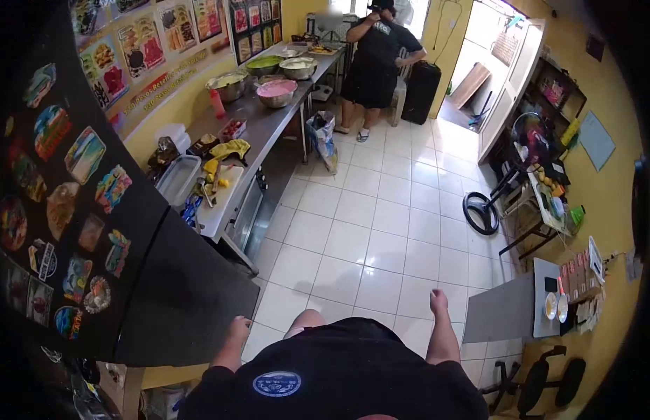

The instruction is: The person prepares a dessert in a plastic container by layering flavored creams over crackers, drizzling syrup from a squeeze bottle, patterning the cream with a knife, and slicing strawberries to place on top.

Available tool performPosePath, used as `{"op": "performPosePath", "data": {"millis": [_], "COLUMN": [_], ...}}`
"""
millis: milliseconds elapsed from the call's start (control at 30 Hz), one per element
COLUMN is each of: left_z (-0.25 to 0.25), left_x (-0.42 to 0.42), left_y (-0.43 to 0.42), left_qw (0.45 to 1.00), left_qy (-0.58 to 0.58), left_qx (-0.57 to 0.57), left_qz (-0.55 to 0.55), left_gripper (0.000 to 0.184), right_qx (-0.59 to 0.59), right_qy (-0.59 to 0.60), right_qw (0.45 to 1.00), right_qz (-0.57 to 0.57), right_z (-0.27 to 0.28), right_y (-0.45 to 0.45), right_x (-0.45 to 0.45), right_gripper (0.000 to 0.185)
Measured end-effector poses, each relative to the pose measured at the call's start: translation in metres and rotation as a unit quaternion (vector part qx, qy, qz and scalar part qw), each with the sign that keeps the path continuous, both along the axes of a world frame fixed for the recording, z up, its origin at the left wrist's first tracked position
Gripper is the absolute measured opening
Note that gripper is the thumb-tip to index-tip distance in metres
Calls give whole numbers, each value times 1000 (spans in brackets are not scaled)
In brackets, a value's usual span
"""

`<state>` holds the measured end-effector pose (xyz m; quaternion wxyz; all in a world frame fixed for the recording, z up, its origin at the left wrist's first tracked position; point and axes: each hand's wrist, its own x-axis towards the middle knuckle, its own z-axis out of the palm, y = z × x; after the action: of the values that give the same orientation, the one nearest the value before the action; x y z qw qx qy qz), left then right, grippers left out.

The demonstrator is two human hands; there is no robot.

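Note:
My left hand hangs at the lower left, beside the black fridge, its fingers loosely curled and slightly apart. Nothing shows in it. On the other side of my body, my right hand hangs over the tiled floor, also loosely curled and empty. Neither hand touches an object. Up ahead on the left, a steel counter bears a bowl of pink mixture, a bowl with green contents, a red bottle, a yellow cloth and a clear tray.
Another person stands by the far wall near a black speaker and an open door. A bag sits by the counter. A fan's round base and a grey table are at right.

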<state>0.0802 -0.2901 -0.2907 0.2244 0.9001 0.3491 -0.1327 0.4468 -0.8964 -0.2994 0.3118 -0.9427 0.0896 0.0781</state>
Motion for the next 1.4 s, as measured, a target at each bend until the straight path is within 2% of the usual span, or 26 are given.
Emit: {"op": "performPosePath", "data": {"millis": [33,100,200,267,333,400,433,467,500,567,600,633,700,800,867,933,967,1000,1033,1067,1133,1167,1200,1267,1333,1400], "left_z": [-16,2,26,70,102,143,154,163,171,181,177,171,157,173,161,159,159,162,165,173,180,177,174,168,161,176], "left_x": [14,55,138,206,272,333,363,385,404,435,441,444,452,465,469,477,485,492,497,505,539,558,578,610,646,671], "left_y": [-12,-7,37,66,108,145,173,199,223,263,279,297,324,323,329,327,323,317,316,314,303,299,296,285,276,266], "left_qw": [998,994,974,949,929,917,917,919,921,922,922,943,960,948,941,921,917,900,879,873,836,831,826,811,835,825], "left_qy": [-54,-97,-208,-298,-345,-368,-351,-329,-320,-209,-201,-153,-78,-105,-78,-109,-106,-126,-143,-139,-235,-231,-252,-270,-305,-332], "left_qx": [36,41,91,101,131,154,185,217,221,295,299,256,202,200,186,172,173,229,288,294,318,316,271,226,203,168], "left_qz": [-14,3,16,20,3,19,24,30,39,136,137,151,179,225,273,334,344,348,352,364,381,395,425,467,410,427], "left_gripper": [31,28,24,20,18,19,19,19,19,17,17,18,21,20,16,15,15,14,14,14,16,16,18,20,24,24], "right_qx": [-3,136,85,66,-29,-2,20,83,34,50,70,89,91,72,70,108,8,-212,-38,-30,-32,-56,-8,143,346,549], "right_qy": [-42,-105,-147,-132,-77,131,86,248,283,303,314,324,354,388,397,387,298,103,206,72,27,-132,-85,-125,113,284], "right_qw": [999,980,969,967,969,974,977,963,958,951,947,942,931,919,913,907,942,826,942,929,915,834,857,801,827,732], "right_qz": [23,101,178,207,234,186,194,59,36,43,12,-19,-22,11,53,130,156,513,261,362,402,532,509,567,428,285], "right_z": [22,-3,39,37,34,-21,-51,-54,-58,-36,-24,5,6,-41,-87,-137,-100,-143,-89,-67,-55,-43,-24,13,73,129], "right_y": [25,80,180,216,234,220,205,204,201,204,212,229,239,252,276,318,379,405,467,509,604,643,682,748,806,841], "right_x": [50,146,203,231,248,283,291,299,301,299,301,299,330,418,501,606,639,707,725,755,823,849,862,877,860,838], "right_gripper": [27,23,22,23,25,25,22,22,26,25,21,18,12,8,11,17,13,9,11,14,18,17,18,18,18,19]}}
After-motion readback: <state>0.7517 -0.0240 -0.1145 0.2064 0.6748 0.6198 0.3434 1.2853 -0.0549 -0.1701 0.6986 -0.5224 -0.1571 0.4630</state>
